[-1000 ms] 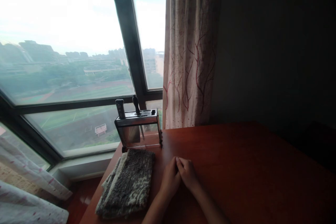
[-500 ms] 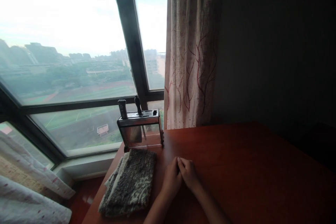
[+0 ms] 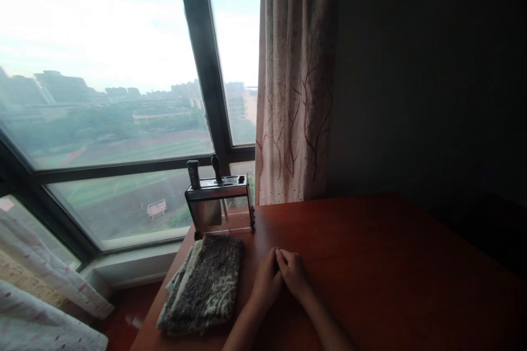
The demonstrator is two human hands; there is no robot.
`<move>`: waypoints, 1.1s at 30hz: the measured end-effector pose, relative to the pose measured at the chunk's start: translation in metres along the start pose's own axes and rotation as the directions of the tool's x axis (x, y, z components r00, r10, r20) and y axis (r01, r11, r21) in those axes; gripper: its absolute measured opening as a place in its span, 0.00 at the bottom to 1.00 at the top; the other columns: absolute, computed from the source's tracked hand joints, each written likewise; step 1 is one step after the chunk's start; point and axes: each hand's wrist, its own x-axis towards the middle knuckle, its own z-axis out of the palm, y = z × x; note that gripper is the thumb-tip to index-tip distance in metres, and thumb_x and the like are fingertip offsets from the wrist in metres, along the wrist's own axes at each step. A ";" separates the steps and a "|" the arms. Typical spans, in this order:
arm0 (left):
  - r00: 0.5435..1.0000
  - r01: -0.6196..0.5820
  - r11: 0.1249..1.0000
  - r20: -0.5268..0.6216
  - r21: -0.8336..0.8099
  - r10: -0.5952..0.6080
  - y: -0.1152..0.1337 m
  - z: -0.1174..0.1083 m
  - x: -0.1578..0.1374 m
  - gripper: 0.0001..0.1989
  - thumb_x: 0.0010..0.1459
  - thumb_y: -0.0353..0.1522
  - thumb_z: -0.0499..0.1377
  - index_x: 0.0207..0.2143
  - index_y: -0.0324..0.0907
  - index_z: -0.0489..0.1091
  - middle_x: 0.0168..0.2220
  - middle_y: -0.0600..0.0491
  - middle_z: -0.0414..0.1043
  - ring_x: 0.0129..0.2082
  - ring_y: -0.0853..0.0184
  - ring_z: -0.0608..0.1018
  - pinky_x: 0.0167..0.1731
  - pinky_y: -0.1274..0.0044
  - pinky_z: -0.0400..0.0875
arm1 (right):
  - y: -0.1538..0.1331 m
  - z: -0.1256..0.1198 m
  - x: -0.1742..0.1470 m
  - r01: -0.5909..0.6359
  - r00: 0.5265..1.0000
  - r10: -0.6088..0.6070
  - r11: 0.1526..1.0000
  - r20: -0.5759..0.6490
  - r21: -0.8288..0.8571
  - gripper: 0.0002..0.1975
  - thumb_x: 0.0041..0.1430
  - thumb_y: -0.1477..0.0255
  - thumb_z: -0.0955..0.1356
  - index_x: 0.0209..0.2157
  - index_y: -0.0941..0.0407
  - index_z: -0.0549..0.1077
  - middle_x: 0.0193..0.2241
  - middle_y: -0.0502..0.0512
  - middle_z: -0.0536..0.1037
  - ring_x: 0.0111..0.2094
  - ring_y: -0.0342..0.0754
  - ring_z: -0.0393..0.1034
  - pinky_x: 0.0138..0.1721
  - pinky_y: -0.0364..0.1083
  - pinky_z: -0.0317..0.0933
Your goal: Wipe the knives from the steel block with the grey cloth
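Observation:
Both hands rest together on the reddish-brown wooden table [image 3: 362, 263], meeting at the fingertips and thumbs. My left hand [image 3: 267, 276] is closed, its fingers curled against the other hand. My right hand [image 3: 292, 271] is closed too, with its thumb lying along the top where the two touch. No object shows in either; the insides of the palms are hidden. Left of my hands lies a folded grey and white towel [image 3: 206, 285] with a fluffy pile. Behind the towel stands a clear-sided knife block [image 3: 218, 192] with two black-handled tools in its top slots.
A large window with a dark frame [image 3: 123, 170] fills the left side beyond the table. A patterned curtain [image 3: 288, 93] hangs behind the table, and another curtain [image 3: 45, 312] is at lower left. The wall on the right is very dark.
My view has tilted up slightly, so the scene sits a little lower. The hands stay joined in the same place on the table.

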 end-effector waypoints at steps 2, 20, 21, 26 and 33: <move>1.000 0.003 1.000 -0.014 -0.016 -0.003 0.002 0.000 -0.002 0.08 0.54 0.27 0.53 0.37 0.41 0.68 0.36 0.49 0.76 0.36 0.61 0.76 0.38 0.72 0.68 | 0.000 -0.001 -0.002 0.001 1.000 -0.001 1.000 -0.010 -0.001 0.25 0.64 0.58 0.56 0.20 0.56 0.68 0.19 0.53 0.72 0.22 0.46 0.64 0.25 0.43 0.51; 0.929 0.168 0.878 -0.370 0.447 0.011 -0.008 -0.158 -0.031 0.20 0.57 0.41 0.52 0.49 0.43 0.67 0.50 0.44 0.73 0.52 0.53 0.73 0.52 0.62 0.67 | -0.007 -0.012 -0.036 0.011 0.999 -0.005 0.991 0.048 -0.137 0.20 0.66 0.66 0.55 0.22 0.55 0.66 0.19 0.49 0.69 0.23 0.45 0.65 0.28 0.42 0.52; 0.929 0.183 0.854 -0.370 0.487 0.013 -0.015 -0.170 -0.031 0.21 0.57 0.41 0.52 0.51 0.43 0.67 0.51 0.44 0.73 0.53 0.53 0.73 0.52 0.62 0.66 | -0.008 -0.012 -0.036 0.014 0.999 -0.007 0.990 0.051 -0.143 0.20 0.66 0.66 0.55 0.22 0.55 0.66 0.19 0.49 0.69 0.23 0.45 0.65 0.28 0.42 0.52; 0.968 0.150 0.763 -0.251 0.629 0.016 -0.055 -0.204 -0.031 0.23 0.55 0.42 0.54 0.52 0.45 0.68 0.55 0.45 0.70 0.54 0.54 0.72 0.52 0.66 0.67 | -0.007 -0.012 -0.036 0.024 0.998 -0.014 0.983 0.060 -0.182 0.21 0.66 0.67 0.54 0.22 0.55 0.65 0.20 0.50 0.70 0.24 0.44 0.65 0.29 0.42 0.52; 0.956 0.267 0.678 -0.276 0.684 -0.099 -0.061 -0.192 -0.036 0.21 0.59 0.39 0.48 0.53 0.44 0.67 0.56 0.45 0.69 0.55 0.56 0.72 0.51 0.68 0.67 | -0.006 -0.011 -0.036 0.039 0.997 -0.022 0.971 0.074 -0.236 0.20 0.66 0.67 0.55 0.21 0.55 0.66 0.20 0.51 0.71 0.23 0.45 0.65 0.28 0.43 0.51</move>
